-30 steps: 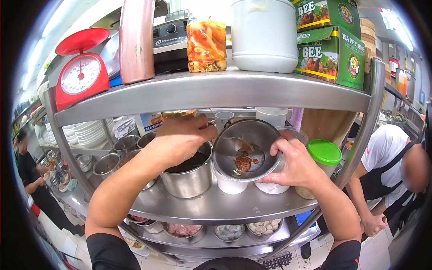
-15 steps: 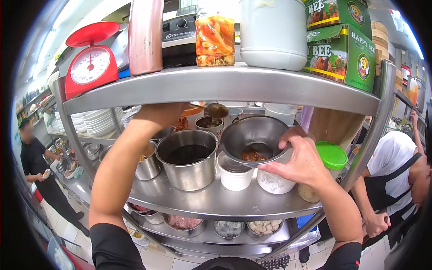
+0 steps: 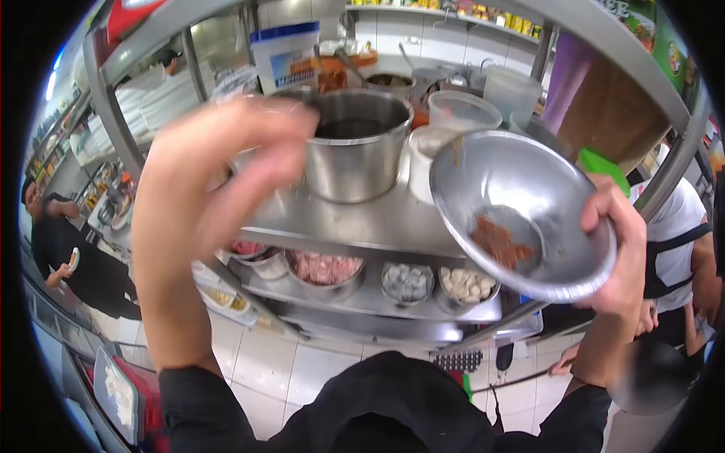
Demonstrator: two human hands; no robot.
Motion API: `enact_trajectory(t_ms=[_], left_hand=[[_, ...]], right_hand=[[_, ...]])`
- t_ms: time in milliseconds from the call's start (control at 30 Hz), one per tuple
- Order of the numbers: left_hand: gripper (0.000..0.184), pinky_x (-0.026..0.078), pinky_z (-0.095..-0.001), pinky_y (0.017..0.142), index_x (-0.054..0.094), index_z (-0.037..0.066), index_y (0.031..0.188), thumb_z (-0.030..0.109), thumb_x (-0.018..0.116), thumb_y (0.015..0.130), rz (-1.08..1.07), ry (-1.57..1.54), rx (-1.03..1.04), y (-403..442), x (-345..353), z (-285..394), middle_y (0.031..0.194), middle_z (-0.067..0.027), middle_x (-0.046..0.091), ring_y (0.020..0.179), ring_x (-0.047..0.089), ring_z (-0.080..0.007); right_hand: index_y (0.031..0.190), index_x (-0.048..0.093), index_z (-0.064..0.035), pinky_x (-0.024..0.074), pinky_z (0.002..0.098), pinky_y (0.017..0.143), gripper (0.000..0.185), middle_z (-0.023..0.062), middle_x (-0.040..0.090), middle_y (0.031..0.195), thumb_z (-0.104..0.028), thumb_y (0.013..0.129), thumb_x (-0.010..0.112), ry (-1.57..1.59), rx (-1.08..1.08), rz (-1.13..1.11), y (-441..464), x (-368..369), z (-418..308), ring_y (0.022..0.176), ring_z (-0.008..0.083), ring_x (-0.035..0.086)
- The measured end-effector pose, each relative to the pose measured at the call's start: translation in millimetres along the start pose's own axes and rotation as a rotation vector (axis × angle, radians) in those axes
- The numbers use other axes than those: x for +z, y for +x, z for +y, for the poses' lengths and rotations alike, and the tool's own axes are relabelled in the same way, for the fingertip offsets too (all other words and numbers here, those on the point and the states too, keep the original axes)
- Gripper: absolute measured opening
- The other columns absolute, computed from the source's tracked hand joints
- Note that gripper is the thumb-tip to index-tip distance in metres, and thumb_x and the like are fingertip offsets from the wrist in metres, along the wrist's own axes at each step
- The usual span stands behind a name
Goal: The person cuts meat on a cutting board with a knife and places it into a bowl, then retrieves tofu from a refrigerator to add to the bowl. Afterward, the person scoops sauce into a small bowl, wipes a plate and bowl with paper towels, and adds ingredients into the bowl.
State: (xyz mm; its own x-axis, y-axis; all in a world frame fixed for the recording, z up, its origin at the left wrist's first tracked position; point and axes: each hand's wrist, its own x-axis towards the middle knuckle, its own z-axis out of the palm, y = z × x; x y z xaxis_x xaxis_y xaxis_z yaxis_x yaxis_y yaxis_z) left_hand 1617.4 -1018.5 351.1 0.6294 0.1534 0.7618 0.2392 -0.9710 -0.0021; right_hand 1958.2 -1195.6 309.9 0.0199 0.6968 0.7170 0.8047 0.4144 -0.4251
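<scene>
Rightward in the frame, the right hand [image 3: 628,235] gripped the tilted bowl [image 3: 502,181] by its rim; upper left, the blurred left hand [image 3: 234,147] curled half-open near the pot [image 3: 355,170], seemingly empty.

There is one held bowl [image 3: 563,226], one green lid [image 3: 604,171] and one blue-lidded tub [image 3: 276,59].

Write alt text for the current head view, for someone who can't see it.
The right hand holds a tilted steel mixing bowl with reddish-brown paste inside. The left hand, motion-blurred and apparently empty, hovers beside a steel pot of dark liquid. Raw meat sits on the shelf below.
</scene>
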Motion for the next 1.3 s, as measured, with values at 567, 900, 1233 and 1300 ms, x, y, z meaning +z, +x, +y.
enact_trajectory(t_ms=[567,900,1233,1300], left_hand=[[0.054,0.054,-0.0294,0.048,0.038,-0.001,0.142,0.002,0.044,0.088,0.264,-1.089,-2.105,-486,196,118,0.099,-0.0160,0.064,0.061,0.063,-0.0190],[0.052,0.056,-0.0281,0.056,0.044,0.002,0.137,0.008,0.049,0.086,0.305,-1.066,-2.264,-550,370,188,0.105,-0.0151,0.064,0.079,0.067,-0.0184],[0.048,0.054,-0.0291,0.062,0.052,0.000,0.130,0.021,0.061,0.088,0.240,-0.884,-1.909,-499,493,65,0.089,-0.0125,0.067,0.070,0.066,-0.0171],[0.051,0.053,-0.0296,0.072,0.052,0.003,0.131,0.024,0.065,0.087,0.232,-0.796,-1.896,-492,501,50,0.098,-0.0129,0.067,0.083,0.067,-0.0217]], right_hand=[[0.123,0.051,-0.0073,0.0470,0.0442,0.098,0.072,0.0206,0.039,0.134,-0.024,0.065,0.090,0.312,0.237,-1.191,-268,402,13,0.121,0.0421,0.049],[0.122,0.052,-0.0136,0.0524,0.0312,0.075,0.035,0.0077,0.063,0.101,-0.030,0.093,0.064,0.115,1.527,-0.433,-430,319,270,0.088,0.0210,0.066],[0.116,0.051,0.0022,0.0496,0.0430,0.085,0.077,0.0150,0.060,0.109,-0.065,0.082,0.065,0.787,1.618,0.380,-338,283,321,0.098,0.0293,0.060],[0.116,0.052,0.0033,0.0502,0.0432,0.084,0.078,0.0157,0.061,0.109,-0.066,0.082,0.065,0.809,1.637,0.428,-335,281,331,0.097,0.0293,0.060]])
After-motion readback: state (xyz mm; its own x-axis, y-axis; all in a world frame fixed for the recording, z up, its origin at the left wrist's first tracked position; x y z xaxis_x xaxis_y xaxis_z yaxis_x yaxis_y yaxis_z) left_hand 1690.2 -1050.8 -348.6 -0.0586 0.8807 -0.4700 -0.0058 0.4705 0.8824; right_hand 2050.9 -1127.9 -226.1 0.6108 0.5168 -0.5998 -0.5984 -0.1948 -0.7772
